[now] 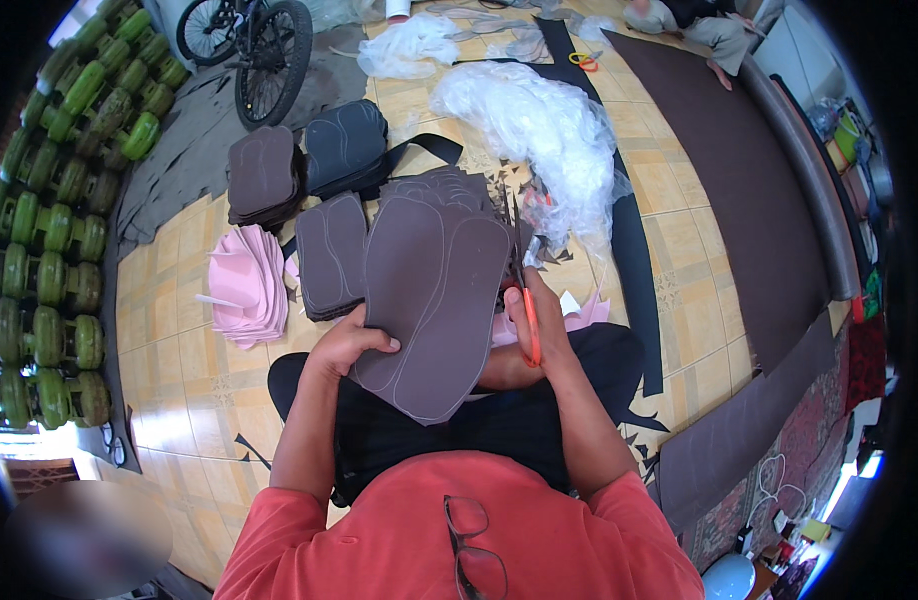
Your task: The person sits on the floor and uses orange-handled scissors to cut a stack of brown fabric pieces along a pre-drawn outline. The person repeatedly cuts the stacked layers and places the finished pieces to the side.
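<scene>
My left hand (351, 345) grips the left edge of a dark brown sheet piece (434, 290), its thumb lying on top. Pale sole-shaped outlines are drawn on that piece. In my right hand (541, 312) is a pair of scissors (532, 335) with orange handles, blades pointing away from me along the sheet's right edge. Just beyond the sheet lies a pile of brown cut pieces (439, 187). To its left is a stack of brown pieces (331, 255) with similar outlines. Further left sits a stack of pink pieces (247, 285).
Another brown stack (264, 170) and a blackish stack (346, 140) stand farther back. Crumpled clear plastic (539, 120) and dark scraps cover tiles ahead. A long brown sheet (719, 180) spreads at right. Green gas cylinders (49, 280) line the left; a bicycle (269, 65) and another person (714, 35) are behind.
</scene>
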The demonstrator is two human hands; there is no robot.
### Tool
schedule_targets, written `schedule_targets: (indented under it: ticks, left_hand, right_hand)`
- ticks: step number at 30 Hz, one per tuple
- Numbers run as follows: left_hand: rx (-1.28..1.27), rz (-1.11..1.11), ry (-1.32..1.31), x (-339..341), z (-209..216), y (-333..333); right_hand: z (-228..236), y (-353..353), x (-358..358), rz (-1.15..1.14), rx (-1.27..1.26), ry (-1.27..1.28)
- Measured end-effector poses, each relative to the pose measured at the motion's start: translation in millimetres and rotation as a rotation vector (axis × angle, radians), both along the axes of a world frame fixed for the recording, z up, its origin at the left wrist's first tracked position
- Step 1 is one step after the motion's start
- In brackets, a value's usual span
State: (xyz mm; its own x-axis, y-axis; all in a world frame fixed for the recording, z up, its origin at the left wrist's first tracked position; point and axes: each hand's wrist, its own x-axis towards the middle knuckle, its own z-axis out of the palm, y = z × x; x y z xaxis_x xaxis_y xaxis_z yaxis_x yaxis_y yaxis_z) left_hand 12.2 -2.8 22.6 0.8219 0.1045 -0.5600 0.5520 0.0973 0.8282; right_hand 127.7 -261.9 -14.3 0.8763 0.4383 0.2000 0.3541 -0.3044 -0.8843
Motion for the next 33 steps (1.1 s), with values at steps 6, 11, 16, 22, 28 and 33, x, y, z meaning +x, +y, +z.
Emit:
schedule_targets:
  ticks: [6, 11, 16, 22, 28, 33]
  left_hand:
    - [-0.026, -0.054, 0.015, 0, 6, 22]
    - [-0.034, -0.224, 0.043, 1, 6, 37]
    - [-0.737, -0.106, -0.019, 2, -49, 60]
    - [-0.456, 0.007, -0.505, -4, -73, -23]
    - [-0.483, 0.664, -0.501, 23, -33, -55]
    - [-0.484, 0.682, -0.533, 20, -27, -24]
  right_hand:
    - [-11, -17, 8, 0.096, 0.039, 0.152]
    - [-10, -20, 0, 0.099, 0.356, 0.729]
    - [-34, 4, 3, -0.074, 0.626, 0.564]
    - [-21, 21, -25, -0.1, 0.754, 0.841]
    - [-22, 33, -49, 0.049, 0.578, 0.754]
    - [-45, 20, -39, -0.078, 0.436, 0.526]
